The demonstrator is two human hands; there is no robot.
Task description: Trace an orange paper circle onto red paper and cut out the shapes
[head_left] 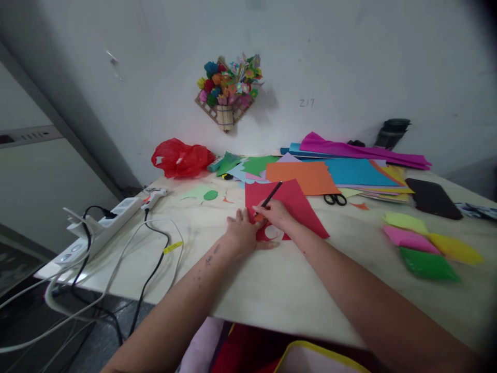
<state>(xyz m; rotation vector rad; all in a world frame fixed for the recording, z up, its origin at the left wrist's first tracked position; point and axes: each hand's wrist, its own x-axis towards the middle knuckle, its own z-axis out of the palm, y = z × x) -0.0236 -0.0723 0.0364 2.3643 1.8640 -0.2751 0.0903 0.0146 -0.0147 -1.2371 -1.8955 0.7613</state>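
A red sheet of paper [305, 215] lies on the table in front of me, with a round hole [274, 232] cut near its front edge. My right hand [275, 212] grips a dark pencil [272, 195], its lower end down at the sheet. Under the pencil is a small orange paper piece [258, 217], partly covered by my fingers. My left hand [243, 232] lies spread at the sheet's left edge, fingers apart, pressing on the paper and the orange piece.
Black-handled scissors [334, 199] lie beside an orange sheet [303, 176]. Coloured packets [429, 265] and a phone [434, 198] are at the right. A green cut-out [210, 195] sits left of the sheet. Power strips [112, 215] with cables and a red plastic bag [180, 158] stand left.
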